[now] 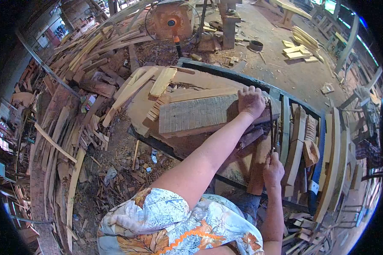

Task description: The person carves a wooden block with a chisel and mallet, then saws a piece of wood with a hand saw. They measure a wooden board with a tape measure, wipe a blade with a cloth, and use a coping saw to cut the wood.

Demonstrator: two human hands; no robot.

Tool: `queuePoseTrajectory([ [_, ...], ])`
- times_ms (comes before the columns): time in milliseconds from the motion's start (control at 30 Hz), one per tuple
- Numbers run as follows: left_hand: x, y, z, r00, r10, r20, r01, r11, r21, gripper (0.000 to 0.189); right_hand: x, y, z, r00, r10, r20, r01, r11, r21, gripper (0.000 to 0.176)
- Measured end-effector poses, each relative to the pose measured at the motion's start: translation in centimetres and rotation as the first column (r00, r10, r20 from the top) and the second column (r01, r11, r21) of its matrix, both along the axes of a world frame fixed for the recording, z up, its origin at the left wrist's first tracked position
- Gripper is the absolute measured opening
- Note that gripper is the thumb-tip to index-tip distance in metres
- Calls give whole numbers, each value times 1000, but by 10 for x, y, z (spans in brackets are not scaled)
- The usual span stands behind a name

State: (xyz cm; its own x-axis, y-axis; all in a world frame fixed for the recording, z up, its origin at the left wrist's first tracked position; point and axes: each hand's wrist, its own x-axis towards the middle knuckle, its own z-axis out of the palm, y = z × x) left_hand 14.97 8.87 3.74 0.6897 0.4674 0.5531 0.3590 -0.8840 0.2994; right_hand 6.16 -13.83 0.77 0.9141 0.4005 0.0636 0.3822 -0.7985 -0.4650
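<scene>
My left hand (pixel 252 101) is closed, its fingers curled over the far right part of a thick grey wooden block (pixel 195 114). What lies under its palm is hidden. My right hand (pixel 273 171) is wrapped round the near end of a long, thin, dark tool (pixel 271 127). That tool points away from me, passing beside the block's right end with its far tip close to my left hand. Whether it is a file or a saw cannot be made out. The block rests on a wooden worktop (pixel 142 104).
Loose boards (pixel 130 95) and a short pale offcut (pixel 163 81) lie on the worktop. To the right, several curved timbers (pixel 297 144) stand in a row within a dark frame. A fan (pixel 171 23) stands behind the bench. Scrap wood (pixel 64 140) is heaped at the left.
</scene>
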Motion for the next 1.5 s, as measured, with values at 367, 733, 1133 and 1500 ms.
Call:
queuePoseTrajectory([
  [367, 5, -1, -4, 1000, 15, 25, -15, 1000, -17, 16, 81, 65, 2, 996, 42, 84, -42, 999, -10, 25],
  [733, 3, -1, -1, 1000, 5, 18, -4, 998, -57, 17, -3, -34, -2, 999, 42, -9, -42, 995, -86, 18],
  [1133, 6, -2, -5, 1000, -7, 6, 7, 1000, -11, 17, 5, -26, 44, 998, -4, -67, 7, 999, 40, 26],
  [1500, 10, 3, -10, 999, 42, 5, -42, 997, 62, 12, 62, 37, 36, 994, 64, 86, -66, 997, 28, 25],
])
